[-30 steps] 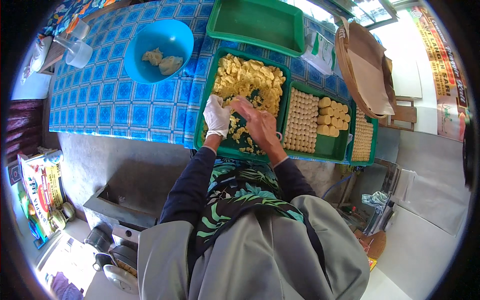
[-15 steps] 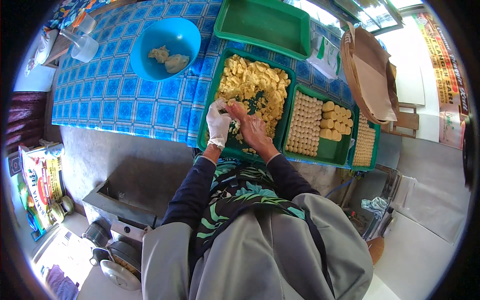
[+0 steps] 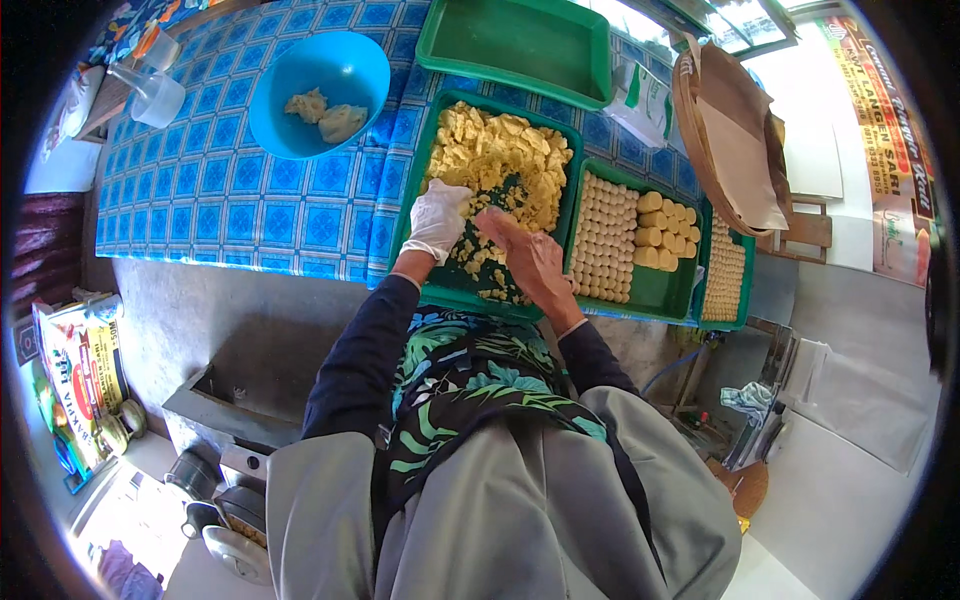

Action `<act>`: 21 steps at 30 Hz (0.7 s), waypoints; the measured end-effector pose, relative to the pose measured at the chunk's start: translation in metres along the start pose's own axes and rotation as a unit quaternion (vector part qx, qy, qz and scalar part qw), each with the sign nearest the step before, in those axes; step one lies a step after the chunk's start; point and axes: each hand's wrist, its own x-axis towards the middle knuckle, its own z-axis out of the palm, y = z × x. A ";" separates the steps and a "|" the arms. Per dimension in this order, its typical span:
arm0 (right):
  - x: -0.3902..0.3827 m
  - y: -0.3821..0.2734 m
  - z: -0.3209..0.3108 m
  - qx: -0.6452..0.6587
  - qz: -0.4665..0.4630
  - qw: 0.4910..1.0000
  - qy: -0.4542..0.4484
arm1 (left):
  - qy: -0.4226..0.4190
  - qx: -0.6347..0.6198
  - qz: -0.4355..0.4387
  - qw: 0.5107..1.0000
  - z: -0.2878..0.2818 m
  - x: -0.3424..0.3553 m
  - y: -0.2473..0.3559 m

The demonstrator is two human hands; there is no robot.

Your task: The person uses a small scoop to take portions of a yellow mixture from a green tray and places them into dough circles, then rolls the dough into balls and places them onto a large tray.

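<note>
My left hand (image 3: 436, 222), in a white glove, is over the left side of a green tray (image 3: 413, 233) of crumbly yellow dough (image 3: 505, 140), with its fingers curled into the crumbs; what they grip is hidden. Just right of it, my right hand (image 3: 530, 255) reaches in with fingers extended and slanted toward the dark tray bottom, among loose crumbs. Beside this, a second tray (image 3: 664, 287) holds rows of small pale balls (image 3: 602, 240) and larger yellow cylinders (image 3: 660, 235).
A blue bowl (image 3: 320, 65) with white dough (image 3: 340, 123) stands left of a green tray (image 3: 515, 45). A white package (image 3: 638, 105), a woven round tray (image 3: 700, 145) and another tray of balls (image 3: 722, 260) are rightward. A clear jug (image 3: 150, 100) is at left.
My two hands have drawn apart: the left has moved slightly up the tray, and the right has shifted rightward. The whole view has shifted a little.
</note>
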 end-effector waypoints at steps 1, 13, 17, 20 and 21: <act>0.002 -0.004 -0.003 -0.001 0.004 1.000 0.002 | -0.003 -0.001 0.004 1.000 0.003 -0.001 -0.004; 0.019 -0.034 0.024 -0.001 -0.048 0.998 -0.040 | 0.066 -0.253 -0.156 0.953 0.004 -0.034 0.002; 0.004 -0.029 0.003 -0.050 -0.067 0.992 -0.099 | 0.020 -0.118 -0.084 0.989 0.005 -0.032 -0.005; -0.006 -0.015 -0.009 -0.077 -0.047 0.988 -0.127 | 0.024 -0.147 -0.095 0.984 0.007 -0.032 -0.010; -0.009 -0.011 -0.010 -0.109 -0.015 0.981 -0.158 | 0.020 -0.189 -0.106 0.976 0.007 -0.031 -0.009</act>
